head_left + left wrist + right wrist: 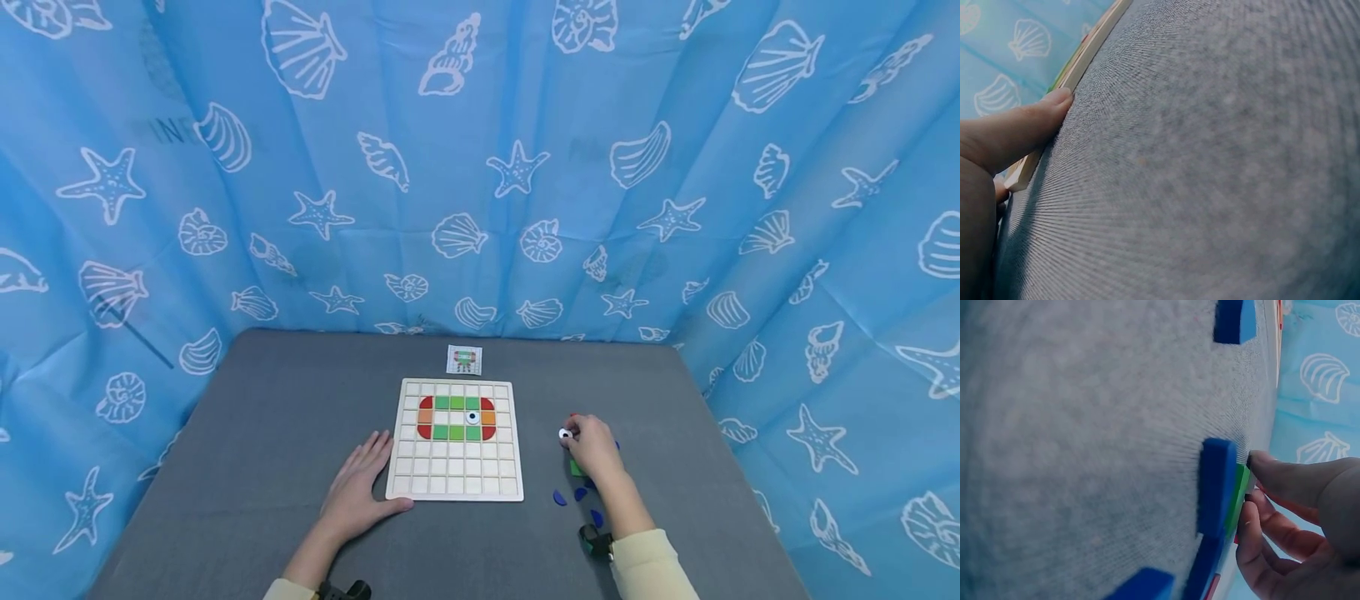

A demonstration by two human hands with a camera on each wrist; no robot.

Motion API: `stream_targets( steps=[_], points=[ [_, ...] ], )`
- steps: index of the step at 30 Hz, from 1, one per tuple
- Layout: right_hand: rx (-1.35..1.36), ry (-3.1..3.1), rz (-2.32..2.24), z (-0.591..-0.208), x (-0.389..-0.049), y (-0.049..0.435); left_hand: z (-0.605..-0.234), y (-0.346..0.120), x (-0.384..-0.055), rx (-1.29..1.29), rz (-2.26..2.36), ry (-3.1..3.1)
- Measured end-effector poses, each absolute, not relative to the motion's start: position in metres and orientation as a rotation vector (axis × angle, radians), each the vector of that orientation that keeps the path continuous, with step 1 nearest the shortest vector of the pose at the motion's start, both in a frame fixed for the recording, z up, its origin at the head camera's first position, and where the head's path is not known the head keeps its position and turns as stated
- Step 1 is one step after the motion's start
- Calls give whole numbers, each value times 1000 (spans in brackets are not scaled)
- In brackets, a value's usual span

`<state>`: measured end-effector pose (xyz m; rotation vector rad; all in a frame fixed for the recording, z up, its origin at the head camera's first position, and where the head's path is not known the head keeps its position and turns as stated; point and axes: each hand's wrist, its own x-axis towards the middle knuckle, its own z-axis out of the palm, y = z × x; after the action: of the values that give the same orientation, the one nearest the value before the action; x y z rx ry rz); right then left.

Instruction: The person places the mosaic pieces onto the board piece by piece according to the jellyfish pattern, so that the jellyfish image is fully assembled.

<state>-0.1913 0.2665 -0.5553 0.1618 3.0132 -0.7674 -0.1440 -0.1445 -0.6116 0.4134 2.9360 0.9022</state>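
Nearest us, at the near edge, are two pale yellow sleeves (651, 567), with a dark wrist strap (596, 542) on each arm. Past the right sleeve, the right hand (597, 446) bends low over the loose pieces, its thumb and fingertips drawn narrowly together on a white eye disc (566, 433). Just beside and below that hand we see a green tile (576, 468) and several blue half-rounds (559, 497).

The relation we judge the coming move to turn on is this: the gridded wooden board (455, 483) lies well to the left of the pinched disc, with grey tabletop (247, 467) between them. The disc is round, so we find no long axis to line up; the coloured block on the board runs left to right. In its middle row a second eye disc (472, 417) sits toward the right, two uncovered cells to its left.

The left hand (360, 482) is nearer the board: its fingers lie extended at the left edge, thumb spread wide to the near edge, gripping nothing.
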Motion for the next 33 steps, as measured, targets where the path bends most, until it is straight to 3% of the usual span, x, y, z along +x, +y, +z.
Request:
stream_targets(
  steps=[10, 33],
  points=[
    [67, 3094, -791, -545, -191, 250, -611, -143, -143, 404, 908, 2931],
    [-124, 3084, -869, -526, -209, 161, -610, -144, -146, 405, 867, 2917]
  ],
)
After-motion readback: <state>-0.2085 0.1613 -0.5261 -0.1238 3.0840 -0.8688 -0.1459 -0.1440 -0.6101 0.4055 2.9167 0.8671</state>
